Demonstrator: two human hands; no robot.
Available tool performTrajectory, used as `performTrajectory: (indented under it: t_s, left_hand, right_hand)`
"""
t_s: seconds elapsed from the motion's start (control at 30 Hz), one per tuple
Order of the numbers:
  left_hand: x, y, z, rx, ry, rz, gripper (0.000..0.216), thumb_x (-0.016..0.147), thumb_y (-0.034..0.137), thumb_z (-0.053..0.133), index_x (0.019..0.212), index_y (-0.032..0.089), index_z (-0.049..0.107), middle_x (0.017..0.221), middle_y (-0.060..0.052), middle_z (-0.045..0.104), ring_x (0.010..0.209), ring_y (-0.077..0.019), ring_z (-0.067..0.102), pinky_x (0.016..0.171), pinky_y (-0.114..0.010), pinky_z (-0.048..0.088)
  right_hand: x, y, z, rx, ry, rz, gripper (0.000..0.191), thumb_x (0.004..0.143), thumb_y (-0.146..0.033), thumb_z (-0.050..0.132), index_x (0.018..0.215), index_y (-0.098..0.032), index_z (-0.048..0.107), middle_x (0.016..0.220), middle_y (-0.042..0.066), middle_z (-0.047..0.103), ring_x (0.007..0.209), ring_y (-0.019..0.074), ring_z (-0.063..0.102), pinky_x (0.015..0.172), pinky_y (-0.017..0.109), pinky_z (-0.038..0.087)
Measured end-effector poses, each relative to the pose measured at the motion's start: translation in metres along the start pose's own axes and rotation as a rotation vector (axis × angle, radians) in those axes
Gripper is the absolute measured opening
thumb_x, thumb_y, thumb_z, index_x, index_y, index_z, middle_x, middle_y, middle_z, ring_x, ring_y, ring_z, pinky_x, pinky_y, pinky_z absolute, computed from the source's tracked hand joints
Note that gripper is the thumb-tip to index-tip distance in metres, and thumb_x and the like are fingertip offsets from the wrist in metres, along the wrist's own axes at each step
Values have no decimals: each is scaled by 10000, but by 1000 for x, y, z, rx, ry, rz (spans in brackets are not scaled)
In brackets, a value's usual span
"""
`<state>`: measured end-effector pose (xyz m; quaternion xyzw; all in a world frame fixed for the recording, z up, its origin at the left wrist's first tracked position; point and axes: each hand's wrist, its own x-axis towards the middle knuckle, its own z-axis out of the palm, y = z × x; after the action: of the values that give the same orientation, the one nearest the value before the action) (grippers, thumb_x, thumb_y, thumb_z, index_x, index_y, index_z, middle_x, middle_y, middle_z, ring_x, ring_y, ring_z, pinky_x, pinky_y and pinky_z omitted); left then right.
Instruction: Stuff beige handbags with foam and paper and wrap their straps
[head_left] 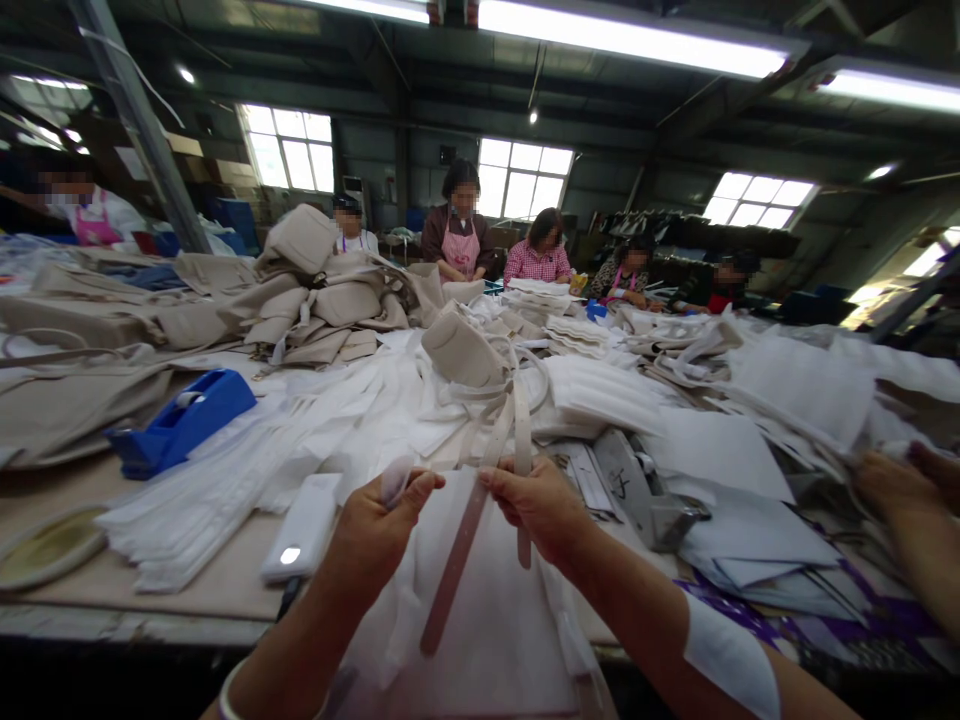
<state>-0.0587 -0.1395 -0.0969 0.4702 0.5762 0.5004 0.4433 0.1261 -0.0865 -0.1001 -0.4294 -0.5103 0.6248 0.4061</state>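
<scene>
Nearby, left hand point(381, 528): pinches glossy clear bag point(495, 620)
Right hand point(536, 505): grips flat beige strap point(461, 545)
Table point(67, 480): white fabric heaps point(337, 420)

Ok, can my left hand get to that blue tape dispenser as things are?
Probably yes: the blue tape dispenser sits in the open, with only flat white pieces between. But the left hand is pinching clear film, so its grip isn't free.

matt beige strap point(480, 470), glossy blue plastic dispenser point(180, 420)
</scene>
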Motion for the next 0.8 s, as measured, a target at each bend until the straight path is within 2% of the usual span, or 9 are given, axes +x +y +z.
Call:
performTrajectory:
  t_s: [0.1, 0.17, 0.23, 0.3, 0.43, 0.53, 0.63, 0.7, 0.8]
  left_hand:
    - [-4, 3, -10, 8, -232, 17, 447, 834, 575, 561, 857, 149, 693, 587, 28, 526, 487, -72, 357, 468, -204, 304]
    - [-7, 4, -9, -12, -433, -38, 457, 846, 574, 543, 919, 148, 691, 624, 14, 557, 481, -68, 370, 460, -202, 296]
    - [-7, 5, -5, -22, -543, -114, 457, 849, 565, 542, 983, 151, 682, 639, 5, 586, 463, -66, 387, 444, -199, 283]
    - [-6, 3, 1, 11, -540, -149, 462, 868, 561, 503, 956, 144, 682, 618, -2, 603, 430, -66, 392, 428, -201, 276]
    - [-3, -3, 10, 193, -378, -114, 454, 893, 541, 437, 889, 152, 671, 572, -20, 630, 455, -120, 506, 456, -225, 359]
    - [-5, -6, 18, 346, -257, 1, 443, 910, 503, 411, 737, 171, 648, 593, -26, 633, 483, -138, 543, 499, -250, 409]
    - [-9, -6, 24, 435, -206, 147, 481, 927, 439, 384, 566, 182, 573, 592, -26, 607, 469, -126, 522, 497, -252, 401]
    - [-10, -6, 24, 437, -229, 179, 403, 912, 391, 430, 604, 187, 592, 625, -25, 615, 517, -140, 555, 511, -252, 414]
    - [-8, -4, 15, 381, -322, 187, 204, 843, 367, 576, 866, 190, 675, 813, -47, 679, 729, -191, 639, 635, -270, 478]
  right_hand:
    - [1, -2, 3, -23, 19, -12, 324, 729, -379, 700, 576, -157, 521, 446, -82, 361, 390, 43, 256, 401, 219, 165]
    - [0, -4, 10, -31, -14, -33, 329, 722, -391, 697, 570, -158, 524, 450, -77, 368, 400, 47, 264, 404, 220, 174]
    - [-1, -5, 16, -62, -87, -50, 346, 727, -404, 683, 548, -161, 514, 461, -59, 400, 417, 56, 295, 411, 223, 195]
    - [-2, -5, 17, -141, -124, -69, 364, 757, -430, 652, 550, -162, 519, 470, -45, 422, 433, 67, 320, 420, 227, 216]
    - [-7, -6, 7, -218, -6, -124, 375, 805, -508, 614, 655, -167, 571, 473, -60, 383, 440, 73, 301, 435, 229, 238]
    - [-16, -11, 6, -226, -48, -123, 377, 782, -519, 644, 673, -160, 612, 505, -47, 419, 468, 78, 335, 458, 230, 273]
    - [-25, -17, 15, -297, -17, -88, 298, 737, -413, 680, 600, -161, 599, 507, -34, 458, 490, 89, 385, 473, 230, 298]
    - [-26, -18, 19, -313, 19, -60, 221, 721, -315, 653, 574, -166, 580, 508, -31, 480, 499, 96, 412, 484, 231, 315]
    - [-25, -17, 17, -314, 1, -52, 155, 719, -263, 608, 600, -164, 600, 535, -25, 510, 528, 107, 446, 514, 235, 348]
